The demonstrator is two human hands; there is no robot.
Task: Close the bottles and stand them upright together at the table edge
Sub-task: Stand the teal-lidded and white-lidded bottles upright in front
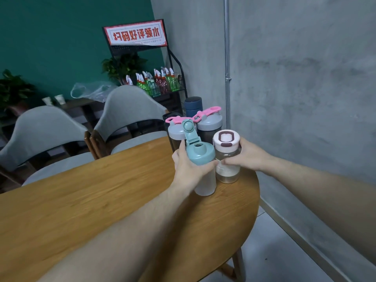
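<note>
Right now my left hand (188, 166) is wrapped around the teal-lidded bottle (202, 165), fingers closed on its body just under the lid, thumb across the front. Its flip cap (189, 130) stands open, hinged up and back, so the spout is uncovered. My right hand (247, 156) clasps the clear bottle with the white lid (226, 155), fingers curled round its far side and thumb pressed on the near side; that lid sits shut. Both bottles stand upright on the wooden worktop (101, 200), touching each other between my two hands, near the rounded edge. Just beyond my fingers stand two grey-lidded bottles with pink handles (182, 130) (209, 121), upright and side by side, with a dark blue bottle (193, 105) behind them.
</note>
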